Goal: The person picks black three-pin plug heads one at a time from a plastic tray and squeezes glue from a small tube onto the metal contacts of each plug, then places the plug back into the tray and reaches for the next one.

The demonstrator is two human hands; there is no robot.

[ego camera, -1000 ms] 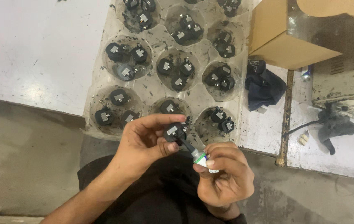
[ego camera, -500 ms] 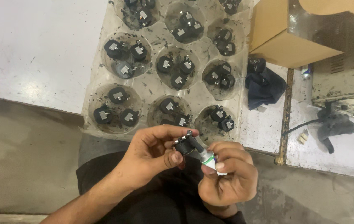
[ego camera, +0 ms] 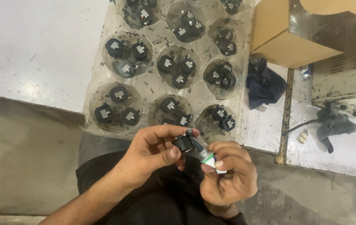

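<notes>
- The left hand [ego camera: 155, 152] is pinching a small black part [ego camera: 183, 143] between thumb and fingers, its grip closing tight around it, just off the near edge of the surface [ego camera: 32, 50].
- The right hand [ego camera: 228, 175] is gripping a small tube [ego camera: 211, 160] with a white and green body, fingers wrapping it; its dark nozzle is pointing up-left and touching the part.
- Both hands are hovering over the person's lap, just below the tray [ego camera: 153, 89].
- The clear tray is lying on the white surface, its round pockets each holding two or three similar black parts.
- A dark cloth [ego camera: 265, 85] is lying just right of the tray.
- A cardboard box [ego camera: 286, 37] is sitting beyond the cloth, at the far right.
- A dark tool with a cable [ego camera: 332, 125] is resting on the right, well apart from the hands.
</notes>
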